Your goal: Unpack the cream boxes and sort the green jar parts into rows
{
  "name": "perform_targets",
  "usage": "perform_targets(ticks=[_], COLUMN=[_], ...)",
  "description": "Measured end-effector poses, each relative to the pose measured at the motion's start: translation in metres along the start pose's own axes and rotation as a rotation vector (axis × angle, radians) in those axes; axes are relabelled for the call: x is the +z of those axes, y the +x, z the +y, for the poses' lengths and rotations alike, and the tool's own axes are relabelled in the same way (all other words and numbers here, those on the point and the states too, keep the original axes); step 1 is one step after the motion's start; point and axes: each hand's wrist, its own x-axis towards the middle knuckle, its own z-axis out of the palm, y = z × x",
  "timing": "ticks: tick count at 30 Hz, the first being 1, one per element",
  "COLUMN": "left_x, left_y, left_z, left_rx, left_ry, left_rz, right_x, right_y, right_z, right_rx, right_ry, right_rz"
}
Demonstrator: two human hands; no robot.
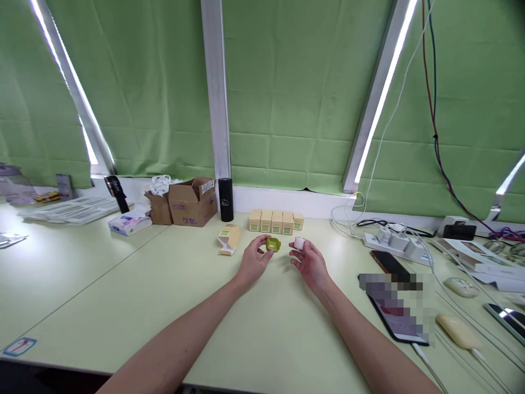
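Note:
My left hand pinches a small olive-green cup-like piece between thumb and fingers, its hollow side towards me. A small white rounded piece is in the grip of my right hand, a short gap away from the green one. Both hands are above the table. Beyond my left hand lies an opened small cardboard box on its side, with its flaps out. Several small tan boxes with green labels stand in a row behind my hands.
A black cylinder and an open brown carton stand at the back left, beside a tissue pack. At right are a power strip, phones, a cream mouse-shaped object and loose cables.

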Motion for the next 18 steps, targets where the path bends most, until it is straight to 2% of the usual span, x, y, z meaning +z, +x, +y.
perform_targets(ticks=[5,9,13,18], left_x=[-0.001,-0.002,-0.003,-0.004], left_y=[0.001,0.001,0.001,0.003], left_z=[-0.001,-0.001,-0.001,-0.002], left_rx=[0.002,-0.005,-0.003,0.001], left_ry=[0.025,0.032,0.03,0.03], left_rz=[0.037,0.043,0.067,0.091], right_x=[0.003,0.009,0.014,0.013], right_y=[-0.003,-0.004,-0.002,0.016], right_z=[-0.004,-0.007,-0.007,-0.01], right_rx=[-0.015,-0.083,-0.177,-0.326], right_ry=[-0.035,-0.132,-0.303,-0.601], right_rz=[0.026,0.029,0.007,0.072])
